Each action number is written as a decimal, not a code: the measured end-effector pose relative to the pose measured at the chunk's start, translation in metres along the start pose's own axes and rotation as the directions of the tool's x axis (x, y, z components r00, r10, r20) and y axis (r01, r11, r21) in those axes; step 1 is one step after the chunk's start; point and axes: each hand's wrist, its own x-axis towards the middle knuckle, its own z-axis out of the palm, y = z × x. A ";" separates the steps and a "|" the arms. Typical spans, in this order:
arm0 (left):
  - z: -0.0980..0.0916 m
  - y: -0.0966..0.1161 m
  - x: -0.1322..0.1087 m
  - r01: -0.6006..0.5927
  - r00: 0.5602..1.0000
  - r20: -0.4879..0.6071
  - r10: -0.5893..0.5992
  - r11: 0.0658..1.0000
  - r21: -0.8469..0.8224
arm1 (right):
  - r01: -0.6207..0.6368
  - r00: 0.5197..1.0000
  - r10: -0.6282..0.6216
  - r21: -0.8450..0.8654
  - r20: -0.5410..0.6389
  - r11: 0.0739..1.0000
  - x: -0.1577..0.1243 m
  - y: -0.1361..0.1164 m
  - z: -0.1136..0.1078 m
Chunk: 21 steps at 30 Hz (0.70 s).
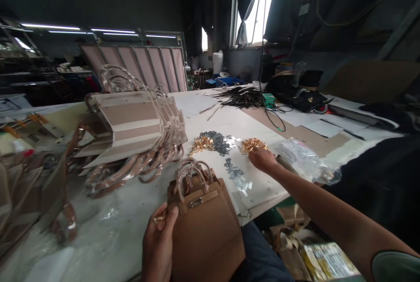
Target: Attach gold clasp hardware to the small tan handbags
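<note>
A brown handbag [205, 229] with plastic-wrapped handles and a metal clasp leans upright at the table's front edge, above my lap. My left hand [159, 242] grips its left edge, thumb on the front, and a small gold fitting [159, 219] shows at the curled fingers. My right hand [263, 160] is stretched out to a pile of small gold fittings [251, 145], with its fingers closed down at the near edge. Its fingertips are hidden, so what they hold cannot be seen. Loose flat metal plates [234, 170] lie just left of that hand.
Stacked unfinished bag bodies [131, 115] with wrapped handles fill the table's left side. Another mixed heap of dark plates [219, 142] and gold pieces sits mid-table. A clear plastic bag [305, 159] lies beside my right forearm. Black strips [241, 96] and a green box [269, 100] with a cable are farther back.
</note>
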 end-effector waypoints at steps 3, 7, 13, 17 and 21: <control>-0.004 0.005 -0.009 0.139 0.990 0.049 -0.134 0.984 -0.111 | 0.044 0.999 -0.044 -0.009 -0.012 0.999 0.000 -0.007 -0.001; -0.009 0.003 -0.015 0.197 0.978 0.100 -0.183 0.966 -0.169 | 0.044 0.997 -0.040 0.063 -0.065 0.997 0.001 -0.018 -0.011; -0.001 -0.008 -0.015 0.077 0.993 -0.078 -0.094 0.978 -0.196 | 0.073 0.988 -0.002 0.457 -0.154 0.886 -0.051 -0.083 -0.045; 0.008 -0.010 -0.016 0.023 0.997 -0.064 -0.037 0.979 -0.202 | 0.113 0.986 -0.146 0.965 -0.080 0.239 -0.128 -0.172 -0.041; 0.008 -0.006 -0.027 -0.056 0.997 -0.058 0.047 0.982 -0.181 | -0.052 0.983 -0.177 0.998 0.045 -0.033 -0.171 -0.240 -0.014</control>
